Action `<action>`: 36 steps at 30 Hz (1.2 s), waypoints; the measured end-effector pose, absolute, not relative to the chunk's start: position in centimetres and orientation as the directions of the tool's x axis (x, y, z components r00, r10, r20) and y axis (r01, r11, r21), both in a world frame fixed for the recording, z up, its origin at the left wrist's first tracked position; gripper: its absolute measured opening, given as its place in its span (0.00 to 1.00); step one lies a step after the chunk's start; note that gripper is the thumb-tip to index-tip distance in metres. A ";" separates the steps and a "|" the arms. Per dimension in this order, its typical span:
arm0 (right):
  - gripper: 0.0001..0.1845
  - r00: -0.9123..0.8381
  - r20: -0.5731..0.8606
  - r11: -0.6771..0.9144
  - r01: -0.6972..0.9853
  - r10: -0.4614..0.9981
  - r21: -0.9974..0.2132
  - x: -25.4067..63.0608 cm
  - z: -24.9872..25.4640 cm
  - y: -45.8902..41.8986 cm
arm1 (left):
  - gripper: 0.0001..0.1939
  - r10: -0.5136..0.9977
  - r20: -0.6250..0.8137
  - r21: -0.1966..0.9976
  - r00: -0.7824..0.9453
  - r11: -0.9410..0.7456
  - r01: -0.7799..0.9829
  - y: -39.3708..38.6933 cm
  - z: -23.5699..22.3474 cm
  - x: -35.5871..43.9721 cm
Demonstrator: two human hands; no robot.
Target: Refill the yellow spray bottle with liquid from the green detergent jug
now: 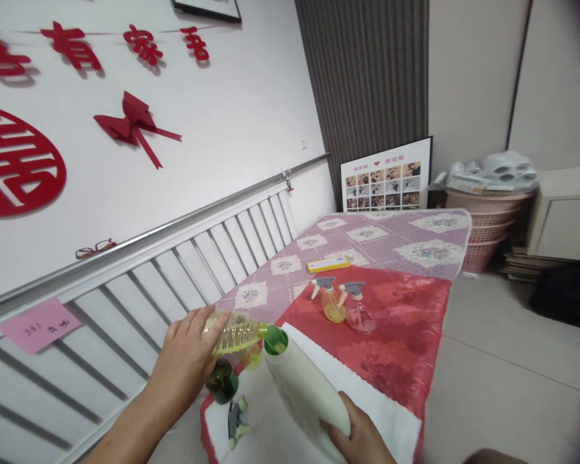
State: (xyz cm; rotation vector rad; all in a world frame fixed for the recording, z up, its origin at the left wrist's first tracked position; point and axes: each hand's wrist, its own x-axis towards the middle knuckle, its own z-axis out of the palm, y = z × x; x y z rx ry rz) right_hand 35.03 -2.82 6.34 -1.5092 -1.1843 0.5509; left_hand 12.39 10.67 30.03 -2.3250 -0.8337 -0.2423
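Yellow-filled clear bottle clasped in left hand, mouth at white bottle neck; right hand cupping its base

The small bottle in the left hand is clear, ridged plastic with yellow liquid inside, and the big white bottle in the right hand is smooth, matt plastic. The red cloth looks shiny, and the white towel looks soft and bumpy. The two spray bottles are clear, glossy plastic, and the rail is shiny metal.
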 end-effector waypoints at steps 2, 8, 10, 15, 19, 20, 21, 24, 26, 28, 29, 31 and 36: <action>0.09 0.401 0.248 0.089 0.374 0.882 -0.923 35.0 6.4 -2.8 | 0.32 0.501 0.368 -0.517 0.783 -0.590 0.621 10.7 30.0 12.4; 0.08 0.416 0.256 0.096 0.370 0.873 -0.924 35.0 6.3 -2.8 | 0.32 0.489 0.366 -0.532 0.792 -0.588 0.609 10.9 30.0 12.2; 0.09 0.414 0.255 0.096 0.367 0.874 -0.925 35.0 6.4 -2.8 | 0.33 0.486 0.368 -0.538 0.793 -0.584 0.608 10.9 30.0 12.2; 0.09 0.394 0.253 0.085 0.395 0.884 -0.915 35.0 6.4 -2.8 | 0.33 0.480 0.366 -0.542 0.797 -0.587 0.602 10.8 30.1 12.3; 0.10 0.383 0.246 0.079 0.401 0.890 -0.912 35.0 6.2 -2.8 | 0.32 0.488 0.369 -0.542 0.791 -0.578 0.610 10.7 30.2 12.4; 0.10 0.383 0.245 0.078 0.403 0.891 -0.912 35.0 6.2 -2.8 | 0.32 0.489 0.369 -0.544 0.791 -0.576 0.610 10.7 30.2 12.5; 0.10 0.384 0.244 0.076 0.405 0.891 -0.911 35.0 6.2 -2.8 | 0.31 0.488 0.368 -0.545 0.791 -0.576 0.609 10.7 30.2 12.5; 0.09 0.384 0.243 0.069 0.415 0.891 -0.907 35.0 6.2 -2.8 | 0.32 0.486 0.367 -0.546 0.793 -0.577 0.607 10.7 30.2 12.5; 0.09 0.380 0.247 0.071 0.421 0.891 -0.904 35.0 6.2 -2.8 | 0.32 0.487 0.365 -0.548 0.793 -0.576 0.606 10.7 30.2 12.5; 0.09 0.378 0.249 0.075 0.419 0.892 -0.905 35.0 6.0 -2.7 | 0.32 0.486 0.365 -0.551 0.794 -0.574 0.605 10.7 30.2 12.5; 0.09 0.376 0.249 0.077 0.417 0.892 -0.906 35.0 5.9 -2.7 | 0.32 0.486 0.364 -0.553 0.795 -0.574 0.604 10.7 30.2 12.5; 0.09 0.377 0.249 0.077 0.416 0.892 -0.906 35.0 5.8 -2.7 | 0.33 0.485 0.364 -0.557 0.795 -0.571 0.604 10.7 30.3 12.5; 0.09 0.373 0.247 0.074 0.422 0.894 -0.903 35.0 5.9 -2.6 | 0.32 0.471 0.376 -0.561 0.798 -0.570 0.600 10.7 30.4 12.6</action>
